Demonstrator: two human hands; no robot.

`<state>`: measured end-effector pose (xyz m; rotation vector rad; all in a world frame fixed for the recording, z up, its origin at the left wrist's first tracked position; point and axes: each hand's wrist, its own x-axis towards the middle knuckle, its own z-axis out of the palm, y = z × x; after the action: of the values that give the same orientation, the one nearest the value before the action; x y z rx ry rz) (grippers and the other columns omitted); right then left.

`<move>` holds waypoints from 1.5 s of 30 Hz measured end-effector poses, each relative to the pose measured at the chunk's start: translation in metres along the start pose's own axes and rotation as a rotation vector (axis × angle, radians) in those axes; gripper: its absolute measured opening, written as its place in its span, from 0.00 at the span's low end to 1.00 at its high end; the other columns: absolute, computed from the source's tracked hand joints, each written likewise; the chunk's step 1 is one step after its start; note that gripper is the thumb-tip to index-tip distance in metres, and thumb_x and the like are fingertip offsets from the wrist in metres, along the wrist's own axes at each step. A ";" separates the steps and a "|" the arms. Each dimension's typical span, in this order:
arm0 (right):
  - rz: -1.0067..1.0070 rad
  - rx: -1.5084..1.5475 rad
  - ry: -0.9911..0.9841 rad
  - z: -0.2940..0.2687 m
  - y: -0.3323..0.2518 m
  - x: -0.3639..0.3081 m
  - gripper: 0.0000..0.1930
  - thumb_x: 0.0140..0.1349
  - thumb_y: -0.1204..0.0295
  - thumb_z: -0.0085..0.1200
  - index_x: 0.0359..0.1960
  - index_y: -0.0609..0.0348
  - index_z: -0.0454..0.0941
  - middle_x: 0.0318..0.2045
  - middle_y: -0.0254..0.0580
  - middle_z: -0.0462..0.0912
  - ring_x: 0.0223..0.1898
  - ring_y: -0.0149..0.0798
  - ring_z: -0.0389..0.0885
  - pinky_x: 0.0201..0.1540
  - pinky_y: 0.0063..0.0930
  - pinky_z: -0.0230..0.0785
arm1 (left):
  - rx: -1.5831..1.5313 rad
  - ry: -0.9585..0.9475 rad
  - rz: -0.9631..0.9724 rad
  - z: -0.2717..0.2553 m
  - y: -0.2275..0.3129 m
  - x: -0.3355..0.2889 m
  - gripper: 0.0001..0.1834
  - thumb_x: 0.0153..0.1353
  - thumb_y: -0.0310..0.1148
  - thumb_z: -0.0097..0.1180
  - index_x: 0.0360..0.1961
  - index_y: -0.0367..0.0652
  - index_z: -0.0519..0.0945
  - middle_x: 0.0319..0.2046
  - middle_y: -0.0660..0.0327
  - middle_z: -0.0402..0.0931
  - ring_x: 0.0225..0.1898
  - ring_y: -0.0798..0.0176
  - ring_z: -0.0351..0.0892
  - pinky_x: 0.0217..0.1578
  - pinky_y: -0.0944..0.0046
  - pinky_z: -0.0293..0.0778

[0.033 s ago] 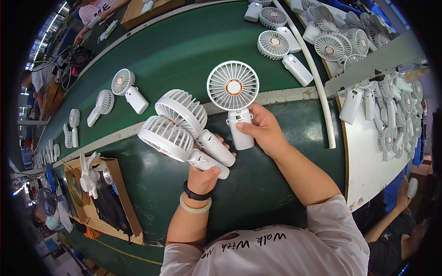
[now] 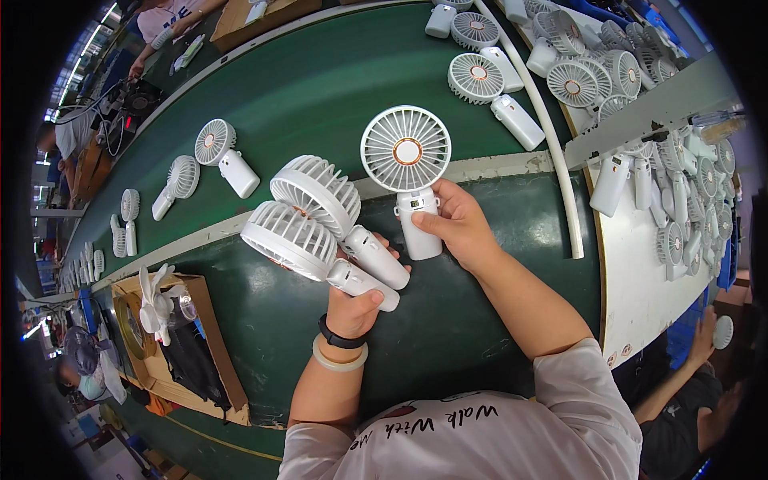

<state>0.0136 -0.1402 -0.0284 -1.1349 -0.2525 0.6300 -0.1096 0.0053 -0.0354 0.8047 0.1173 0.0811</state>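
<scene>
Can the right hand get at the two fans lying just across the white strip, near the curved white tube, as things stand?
Probably not right away: the right hand is closed on an upright white fan. The green belt toward the two lying fans looks unobstructed, so only the grip hinders it.

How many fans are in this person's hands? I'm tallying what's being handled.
3: two side by side in the left hand, fans and; one upright fan in the right hand.
</scene>
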 end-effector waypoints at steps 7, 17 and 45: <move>-0.030 -0.032 0.015 0.004 0.000 0.000 0.20 0.58 0.78 0.53 0.52 0.65 0.66 0.44 0.39 0.75 0.43 0.28 0.76 0.46 0.24 0.69 | -0.018 0.014 0.012 0.006 0.002 0.001 0.45 0.42 0.28 0.65 0.61 0.51 0.54 0.57 0.55 0.59 0.58 0.51 0.63 0.50 0.40 0.71; -0.234 -0.217 -0.327 0.015 0.008 -0.011 0.27 0.66 0.62 0.46 0.63 0.62 0.58 0.54 0.43 0.65 0.52 0.35 0.68 0.56 0.30 0.61 | -0.322 -0.168 -0.088 -0.002 0.010 0.001 0.48 0.41 0.38 0.63 0.64 0.53 0.52 0.57 0.50 0.61 0.53 0.44 0.69 0.46 0.45 0.74; -0.507 -0.642 -0.094 0.016 -0.002 -0.018 0.03 0.52 0.77 0.59 0.28 0.59 0.78 0.27 0.36 0.74 0.31 0.32 0.73 0.33 0.24 0.65 | -0.492 -0.146 -0.036 -0.007 0.012 0.011 0.40 0.43 0.41 0.61 0.61 0.60 0.60 0.62 0.50 0.55 0.59 0.45 0.60 0.44 0.49 0.72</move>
<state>-0.0082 -0.1391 -0.0173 -1.5761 -0.8361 0.1405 -0.0995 0.0197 -0.0322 0.3152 -0.0282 0.0151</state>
